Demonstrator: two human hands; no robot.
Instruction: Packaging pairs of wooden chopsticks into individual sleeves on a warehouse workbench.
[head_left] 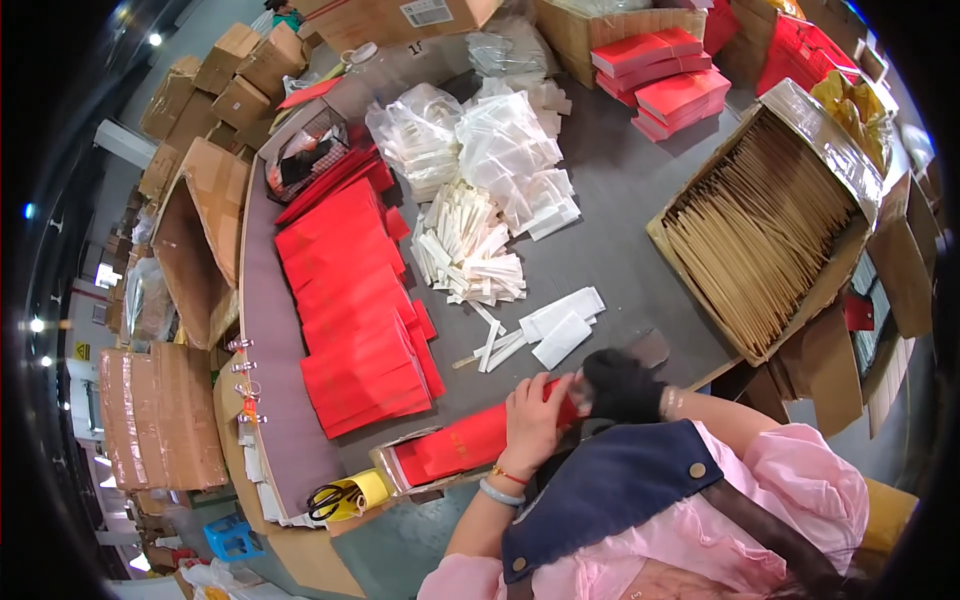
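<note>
Red envelope lies at table's near edge, pinched by left hand, fingers curled over its end. Right hand, in a dark glove, is at the same end; grip can't be told. W/ white slips just beyond, red stack left, box of sticks right, scissors near.

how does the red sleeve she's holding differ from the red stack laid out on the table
The red sleeve is a single piece gripped by the left hand and the black-gloved right hand at the table's near edge; the red stack is many pieces, untouched. The sleeve lies alone at a slant, while the stack overlaps in a long fanned row. Both are flat and bright red.
</note>
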